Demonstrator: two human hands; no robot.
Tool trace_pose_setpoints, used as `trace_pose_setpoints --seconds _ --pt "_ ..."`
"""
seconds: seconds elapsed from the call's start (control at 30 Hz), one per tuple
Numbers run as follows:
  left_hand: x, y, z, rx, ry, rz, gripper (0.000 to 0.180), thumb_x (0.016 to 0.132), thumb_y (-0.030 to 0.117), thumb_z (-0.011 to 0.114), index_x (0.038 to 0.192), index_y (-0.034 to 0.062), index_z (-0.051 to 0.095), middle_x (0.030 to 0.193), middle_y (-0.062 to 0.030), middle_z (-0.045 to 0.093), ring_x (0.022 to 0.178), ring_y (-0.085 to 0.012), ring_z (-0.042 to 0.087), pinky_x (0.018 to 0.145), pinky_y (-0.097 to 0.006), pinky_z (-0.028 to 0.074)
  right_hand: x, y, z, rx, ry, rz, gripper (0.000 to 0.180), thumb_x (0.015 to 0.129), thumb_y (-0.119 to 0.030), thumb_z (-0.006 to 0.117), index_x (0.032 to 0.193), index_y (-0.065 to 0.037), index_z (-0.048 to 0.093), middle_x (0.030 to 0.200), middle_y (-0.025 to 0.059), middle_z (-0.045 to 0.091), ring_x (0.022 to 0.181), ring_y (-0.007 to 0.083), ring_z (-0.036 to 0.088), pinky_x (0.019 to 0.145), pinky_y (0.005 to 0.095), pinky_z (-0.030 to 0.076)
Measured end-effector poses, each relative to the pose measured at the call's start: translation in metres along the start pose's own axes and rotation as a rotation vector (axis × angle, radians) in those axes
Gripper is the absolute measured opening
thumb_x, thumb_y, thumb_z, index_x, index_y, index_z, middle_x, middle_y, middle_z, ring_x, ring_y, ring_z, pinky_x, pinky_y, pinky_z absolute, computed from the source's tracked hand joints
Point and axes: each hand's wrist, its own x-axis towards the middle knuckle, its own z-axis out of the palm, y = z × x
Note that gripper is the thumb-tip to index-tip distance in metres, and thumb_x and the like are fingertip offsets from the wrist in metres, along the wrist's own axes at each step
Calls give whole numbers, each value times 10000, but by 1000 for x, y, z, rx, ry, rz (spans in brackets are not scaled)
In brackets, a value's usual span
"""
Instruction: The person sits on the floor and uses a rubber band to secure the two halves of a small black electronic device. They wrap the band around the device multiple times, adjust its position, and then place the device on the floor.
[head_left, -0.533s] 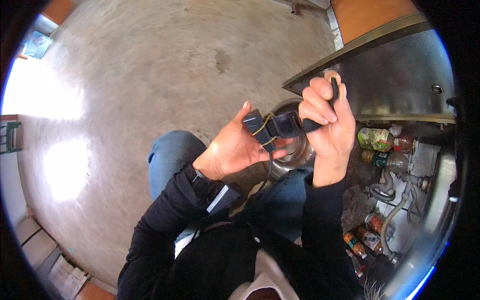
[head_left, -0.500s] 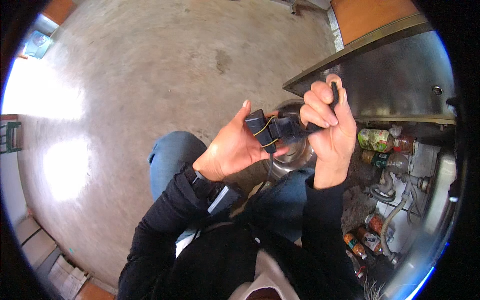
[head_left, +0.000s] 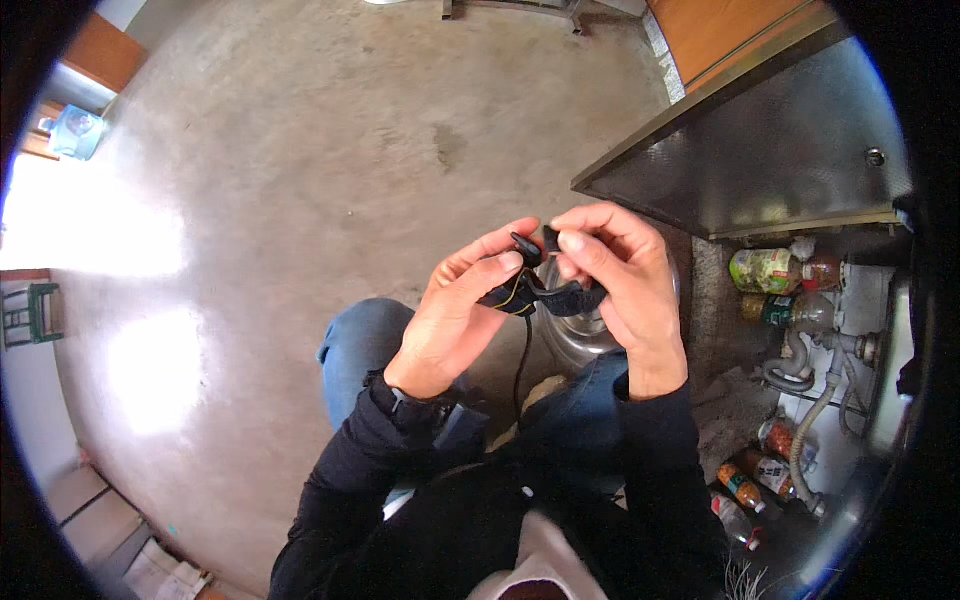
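My left hand pinches a small rounded black piece between thumb and fingers. This piece belongs to a black strap with a thin yellow band round one end and a dark cable hanging down. My right hand grips the strap's free end in a thumb-and-finger pinch, close to the left fingertips. Between the hands the strap sags in a loop. Below them, a shiny metal basin or pot is partly hidden by my right hand and knee.
On the right an open metal cabinet door juts out over the floor. Inside the cabinet are filled plastic bottles and a grey drain hose. A blue water jug and a green stool stand far left.
My right hand has come down and turned inward, bringing the strap end next to the left hand. The left hand has turned and closed its thumb on the black piece.
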Motion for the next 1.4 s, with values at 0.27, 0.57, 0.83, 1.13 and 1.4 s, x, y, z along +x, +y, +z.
trace_pose_setpoints --seconds 0.27,0.57,0.83,1.13,1.4 --pt "0 1 -3 76 48 -21 290 955 68 601 1237 1 619 1095 -84 687 974 -160 646 881 -309 517 -4 8 -1 -4 -57 32 160 896 -41 679 1028 34 626 925 78 685 762 92 623 685 226 505" --pt "-4 10 6 523 75 133 230 955 86 611 1155 -9 672 1048 -93 708 950 -147 653 850 -284 522 -3 4 -21 -32 -151 112 119 885 -56 692 984 9 687 827 25 664 694 72 595 639 204 485" --pt "-3 12 9 652 80 199 199 932 72 646 1112 4 700 994 -71 713 885 -117 650 801 -246 526 0 16 -18 76 -135 140 111 888 -56 695 973 3 658 809 33 649 690 82 600 616 212 472" --pt "-1 11 5 733 176 355 131 905 34 678 1026 -15 691 918 -29 698 829 -76 621 731 -211 507 1 30 -4 92 -28 92 112 889 -50 700 956 5 629 837 75 666 703 104 636 637 225 505" --pt "6 2 -1 1022 231 627 110 890 12 681 997 4 705 945 -76 690 888 -106 613 781 -244 498 2 43 7 7 112 -18 114 881 -21 697 957 17 622 852 84 683 734 120 676 651 236 562"
